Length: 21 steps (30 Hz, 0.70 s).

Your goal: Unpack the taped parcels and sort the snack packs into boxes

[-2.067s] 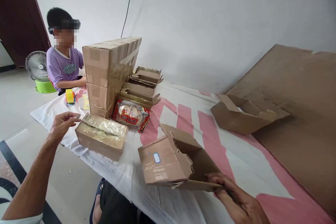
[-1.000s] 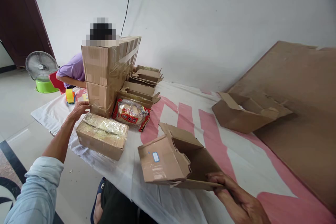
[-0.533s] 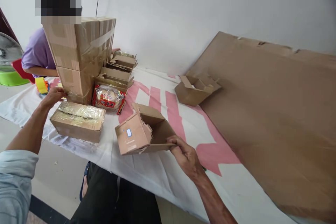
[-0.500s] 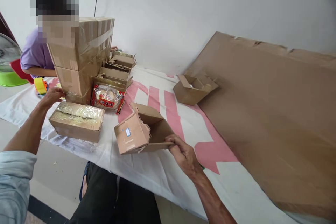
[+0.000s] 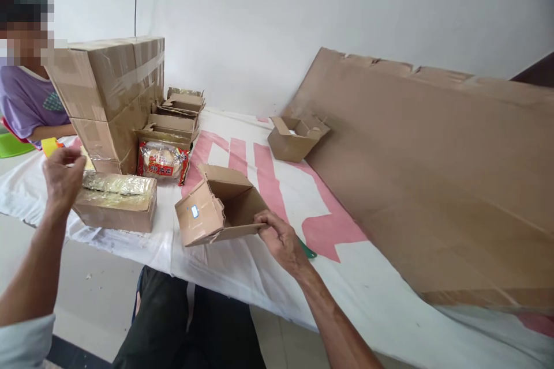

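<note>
An open cardboard box (image 5: 201, 216) lies tipped on the table, its opening facing right and a small blue-edged label on its end. My right hand (image 5: 281, 242) pinches the edge of its near flap. My left hand (image 5: 64, 179) is raised at the left with fingers curled together; whether anything is between them is hidden. Just below and to its right sits a closed box (image 5: 116, 207) sealed with shiny tape. Behind the left fingers shows part of a yellow tape roll (image 5: 49, 146). A red-and-clear packet (image 5: 163, 162) of round pale food stands beyond the sealed box.
Stacked taped cartons (image 5: 116, 86) rise at the left, with open boxes (image 5: 171, 124) beside them. Another open box (image 5: 294, 141) touches a large cardboard sheet (image 5: 424, 184) on the right. A green object (image 5: 308, 249) lies by my right wrist. A person in purple (image 5: 21, 98) sits behind the cartons.
My left hand has lifted away from the base of the carton stack, its fingers now curled. My right hand keeps its grip on the open box's flap. The view has turned slightly right.
</note>
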Motion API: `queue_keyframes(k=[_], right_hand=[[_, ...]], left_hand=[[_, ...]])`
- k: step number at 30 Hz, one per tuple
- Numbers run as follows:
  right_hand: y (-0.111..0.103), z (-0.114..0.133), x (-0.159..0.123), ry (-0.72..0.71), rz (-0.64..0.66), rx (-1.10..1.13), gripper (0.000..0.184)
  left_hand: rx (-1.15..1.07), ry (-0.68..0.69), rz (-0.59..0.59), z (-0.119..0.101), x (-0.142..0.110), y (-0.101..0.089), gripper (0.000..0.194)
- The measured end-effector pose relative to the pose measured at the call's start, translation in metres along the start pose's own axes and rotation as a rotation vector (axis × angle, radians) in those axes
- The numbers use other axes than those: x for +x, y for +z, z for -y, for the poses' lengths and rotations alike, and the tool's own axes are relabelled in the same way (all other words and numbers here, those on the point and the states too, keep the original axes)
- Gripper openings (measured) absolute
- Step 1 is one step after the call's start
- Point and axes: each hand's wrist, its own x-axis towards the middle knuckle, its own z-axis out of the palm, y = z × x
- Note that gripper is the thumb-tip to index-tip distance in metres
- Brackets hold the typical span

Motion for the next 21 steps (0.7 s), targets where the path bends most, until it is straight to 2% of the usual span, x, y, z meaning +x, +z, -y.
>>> queue_keyframes(k=[1,4,7,9,11,13,16,21], right_hand=[[0.001,0.0,-0.001,0.004,-0.005,-0.001,0.006],[0.003,-0.001,-0.003,0.001,-0.017,-0.001,0.007],[0.003,-0.002,-0.004,-0.011,-0.026,0.001,0.007],[0.002,-0.002,-0.004,-0.011,-0.026,0.006,0.007],[0.0,-0.002,-0.005,-0.004,-0.026,0.014,0.007],[-0.002,-0.002,-0.006,0.01,-0.025,0.025,0.006],[-0.005,-0.003,-0.006,0.025,-0.018,0.049,0.006],[-0.007,-0.001,-0.006,0.029,-0.037,0.075,0.005]], left_hand=[[-0.021,0.113,0.052,-0.014,-0.021,0.001,0.021],[-0.133,0.415,0.366,-0.058,-0.097,0.013,0.014],[-0.243,0.534,0.713,-0.083,-0.166,0.036,0.009],[-0.267,0.539,0.812,-0.085,-0.192,0.051,0.022],[-0.282,0.504,0.838,-0.078,-0.203,0.064,0.034],[-0.302,0.465,0.831,-0.071,-0.203,0.075,0.037],[-0.348,0.425,0.837,-0.066,-0.198,0.085,0.035],[-0.41,0.376,0.877,-0.076,-0.196,0.092,0.024]])
